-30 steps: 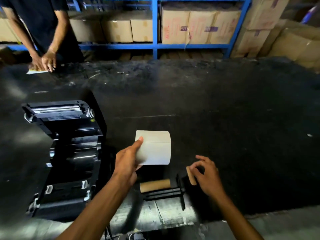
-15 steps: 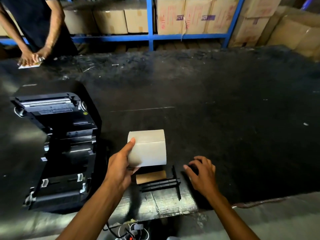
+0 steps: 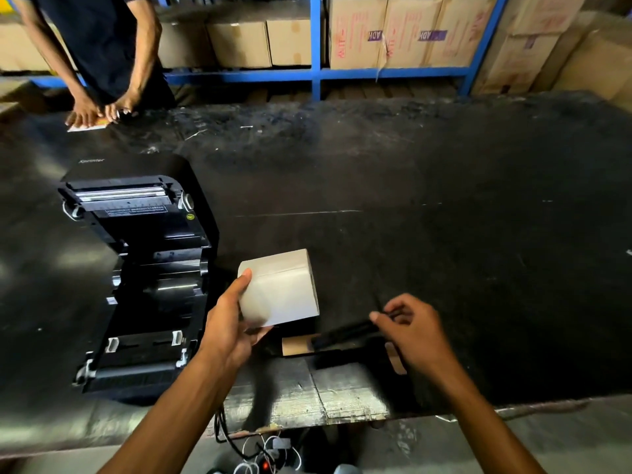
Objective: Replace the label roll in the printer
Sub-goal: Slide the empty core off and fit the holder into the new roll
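Label roll [image 3: 280,290], white and full, is being held above the black table [image 3: 444,234] by the left hand [image 3: 229,328], with the thumb lying along its near left end and the fingers wrapping beneath it; the roll is sitting just right of the printer [image 3: 136,278] and is not inside it. The printer is standing open at the left of the table, its lid tilted back and its bay exposed. The right hand [image 3: 413,331] is pinching the right end of a black spindle [image 3: 345,333] between thumb and fingertips, lifting that end off the table; the spindle is blurred. An empty cardboard core [image 3: 295,345] is lying just below the roll, at the spindle's left end, and whether it is still threaded on the spindle cannot be told. Cables [image 3: 260,449] are hanging under the table's near edge. Across the table, another person's hands [image 3: 102,111] are pressing on a paper [image 3: 87,126], before blue shelving [image 3: 316,75] holding cardboard boxes [image 3: 393,32].
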